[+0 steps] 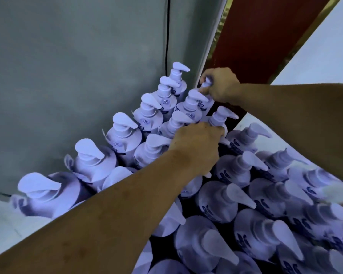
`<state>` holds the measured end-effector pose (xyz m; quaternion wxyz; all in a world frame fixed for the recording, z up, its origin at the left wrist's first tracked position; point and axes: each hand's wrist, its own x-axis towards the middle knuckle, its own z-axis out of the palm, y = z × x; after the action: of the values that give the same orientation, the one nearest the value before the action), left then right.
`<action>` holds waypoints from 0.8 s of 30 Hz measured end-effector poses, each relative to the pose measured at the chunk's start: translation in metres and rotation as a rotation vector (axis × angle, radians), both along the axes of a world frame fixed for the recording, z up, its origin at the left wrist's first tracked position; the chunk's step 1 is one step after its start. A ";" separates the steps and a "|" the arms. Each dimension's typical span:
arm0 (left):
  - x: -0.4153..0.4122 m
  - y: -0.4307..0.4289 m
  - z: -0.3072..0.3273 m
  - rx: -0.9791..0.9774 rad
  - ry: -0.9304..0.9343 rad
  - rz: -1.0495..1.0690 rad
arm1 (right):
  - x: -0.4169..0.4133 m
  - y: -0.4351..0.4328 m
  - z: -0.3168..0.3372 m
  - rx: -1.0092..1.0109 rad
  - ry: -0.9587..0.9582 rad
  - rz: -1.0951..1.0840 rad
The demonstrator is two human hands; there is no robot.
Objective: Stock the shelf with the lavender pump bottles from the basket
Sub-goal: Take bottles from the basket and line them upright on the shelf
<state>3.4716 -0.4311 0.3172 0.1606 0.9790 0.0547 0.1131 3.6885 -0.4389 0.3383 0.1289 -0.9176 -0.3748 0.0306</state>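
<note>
Lavender pump bottles (125, 135) stand upright in two rows along the grey back wall of the shelf. My left hand (196, 147) grips the neck of a bottle (219, 120) at the front of the near row. At the far end of the row, my right hand (221, 86) grips the pump neck of another bottle (205, 85). Below and to the right, several more lavender bottles (238, 171) stand packed together, their pump heads pointing right; the basket that holds them is not clearly visible.
The grey wall (77, 66) backs the shelf, with a black cable (167, 26) running down it. A dark red post (255, 36) stands at the shelf's right end. A white surface (4, 218) shows at lower left.
</note>
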 end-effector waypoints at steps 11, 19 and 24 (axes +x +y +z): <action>0.001 0.004 -0.006 -0.041 -0.013 -0.021 | 0.009 -0.167 0.050 0.235 -0.269 -0.147; -0.001 0.005 -0.002 -0.035 0.022 -0.011 | -0.033 -0.313 0.074 0.101 -0.204 -0.161; -0.002 0.002 0.001 -0.048 0.033 0.011 | -0.050 -0.362 0.066 -0.021 -0.234 -0.234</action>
<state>3.4694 -0.4293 0.3179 0.1825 0.9763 0.0656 0.0966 3.6380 -0.8014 0.4046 0.0774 -0.9535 -0.2777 -0.0879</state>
